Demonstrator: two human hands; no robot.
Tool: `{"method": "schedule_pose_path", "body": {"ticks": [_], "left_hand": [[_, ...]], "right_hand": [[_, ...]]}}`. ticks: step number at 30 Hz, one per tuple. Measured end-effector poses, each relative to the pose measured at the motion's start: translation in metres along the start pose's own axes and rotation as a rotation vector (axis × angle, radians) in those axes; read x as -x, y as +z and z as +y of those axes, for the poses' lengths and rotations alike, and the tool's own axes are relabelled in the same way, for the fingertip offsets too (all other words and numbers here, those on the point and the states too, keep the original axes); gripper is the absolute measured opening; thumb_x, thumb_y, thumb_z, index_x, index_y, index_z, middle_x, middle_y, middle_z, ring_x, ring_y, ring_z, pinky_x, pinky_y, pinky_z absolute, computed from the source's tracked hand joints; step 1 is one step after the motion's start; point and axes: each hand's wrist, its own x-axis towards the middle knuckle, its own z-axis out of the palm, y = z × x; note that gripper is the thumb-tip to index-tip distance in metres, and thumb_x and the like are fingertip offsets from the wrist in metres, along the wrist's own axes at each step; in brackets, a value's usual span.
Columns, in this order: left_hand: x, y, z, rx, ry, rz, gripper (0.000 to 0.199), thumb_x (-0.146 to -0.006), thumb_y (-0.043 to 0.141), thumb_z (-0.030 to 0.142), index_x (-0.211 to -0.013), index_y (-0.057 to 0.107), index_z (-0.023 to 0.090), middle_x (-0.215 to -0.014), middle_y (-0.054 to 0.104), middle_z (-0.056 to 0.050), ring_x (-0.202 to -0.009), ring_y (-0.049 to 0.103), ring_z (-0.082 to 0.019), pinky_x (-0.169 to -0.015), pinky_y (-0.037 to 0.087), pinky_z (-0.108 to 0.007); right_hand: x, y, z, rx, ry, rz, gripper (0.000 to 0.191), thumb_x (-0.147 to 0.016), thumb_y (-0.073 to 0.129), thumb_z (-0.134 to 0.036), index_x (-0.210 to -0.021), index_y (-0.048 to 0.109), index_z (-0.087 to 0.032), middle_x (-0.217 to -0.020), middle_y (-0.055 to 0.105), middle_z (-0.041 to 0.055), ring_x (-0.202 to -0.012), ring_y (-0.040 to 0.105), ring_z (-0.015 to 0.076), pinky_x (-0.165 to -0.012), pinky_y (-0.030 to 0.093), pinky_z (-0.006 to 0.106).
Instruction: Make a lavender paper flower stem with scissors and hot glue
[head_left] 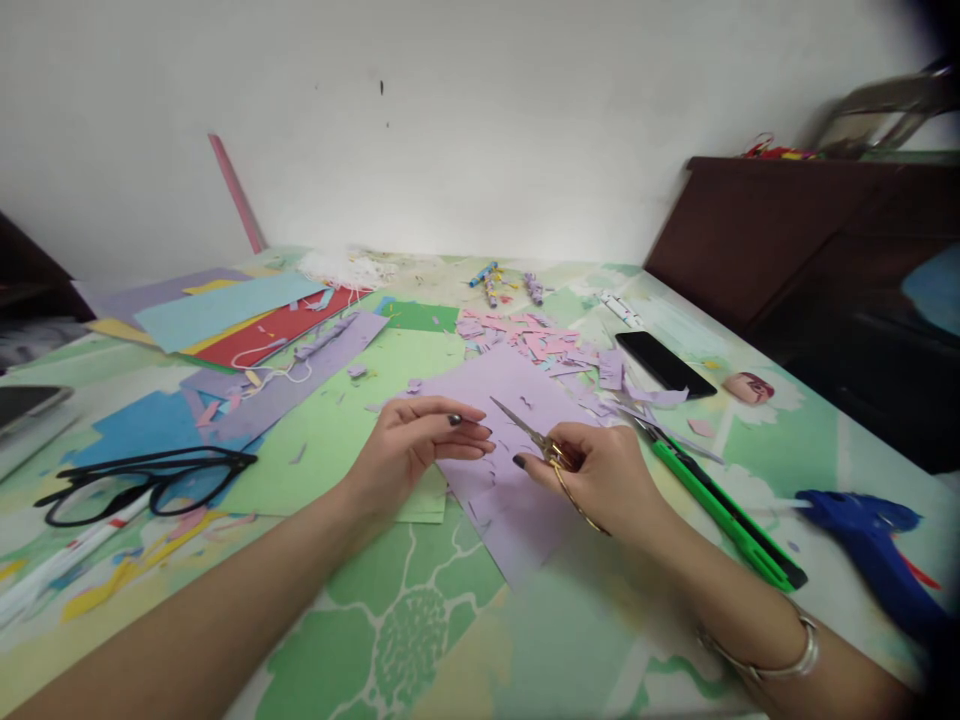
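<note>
My right hand (600,465) grips a small pair of scissors (525,422) with gold handles. The narrow blades point up and left, toward the fingertips of my left hand. Just left of the blades, my left hand (424,435) has its fingers stretched out and its thumb lying along them. Nothing can be made out in it. Below both hands lies a sheet of purple paper (517,500) with small curled purple snips on it. Light green paper (337,420) extends under and left of the purple sheet.
Pink and purple paper scraps (536,338) lie behind the hands. At right are a black phone (664,363), a green cutter (731,515) and a blue glue gun (862,545). Black glasses (150,485) and coloured sheets (225,310) cover the left. A wall (465,130) closes off the back.
</note>
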Motion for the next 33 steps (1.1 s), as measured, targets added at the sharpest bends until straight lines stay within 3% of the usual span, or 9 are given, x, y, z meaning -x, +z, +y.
{"method": "schedule_pose_path", "body": {"ticks": [3,11,18,27,33], "left_hand": [[0.001,0.003,0.0,0.02,0.033,0.036,0.02,-0.077,0.061,0.025,-0.082,0.071,0.009,-0.074,0.073,-0.011,-0.073,0.07,-0.022,-0.067,0.056,-0.028],[0.001,0.009,0.0,-0.061,0.021,0.128,0.025,-0.067,0.074,0.021,-0.089,0.066,0.011,-0.078,0.074,-0.008,-0.07,0.07,-0.019,-0.065,0.057,-0.024],[0.005,0.012,-0.003,-0.051,-0.034,0.108,0.021,-0.071,0.071,0.02,-0.089,0.062,0.012,-0.074,0.074,-0.007,-0.071,0.07,-0.017,-0.068,0.057,-0.022],[0.005,0.013,-0.005,-0.051,-0.053,0.118,0.022,-0.07,0.072,0.021,-0.088,0.062,0.013,-0.077,0.074,-0.008,-0.071,0.071,-0.02,-0.072,0.058,-0.028],[0.007,0.015,-0.006,-0.035,-0.053,0.114,0.02,-0.072,0.071,0.019,-0.088,0.06,0.013,-0.076,0.074,-0.006,-0.07,0.071,-0.018,-0.069,0.058,-0.023]], "right_hand": [[0.0,0.001,-0.003,-0.006,0.007,-0.014,0.037,-0.071,0.064,-0.038,-0.048,0.043,-0.017,-0.042,0.038,-0.0069,-0.042,0.032,0.0052,-0.042,0.024,0.019],[0.006,0.001,-0.008,-0.023,0.012,-0.025,0.036,-0.071,0.064,-0.039,-0.05,0.045,-0.017,-0.042,0.041,-0.0064,-0.041,0.035,0.0054,-0.042,0.024,0.019],[0.008,0.006,-0.01,0.015,-0.005,-0.01,0.032,-0.069,0.066,-0.039,-0.053,0.049,-0.017,-0.043,0.043,-0.0058,-0.042,0.037,0.0063,-0.045,0.025,0.019],[0.009,0.009,-0.007,0.084,-0.062,0.053,0.029,-0.071,0.064,-0.039,-0.055,0.052,-0.018,-0.042,0.046,-0.0054,-0.041,0.04,0.007,-0.045,0.027,0.019],[0.009,0.011,-0.007,0.096,-0.088,0.078,0.027,-0.072,0.063,-0.037,-0.055,0.052,-0.017,-0.042,0.047,-0.0043,-0.04,0.041,0.0072,-0.044,0.027,0.018]]}}
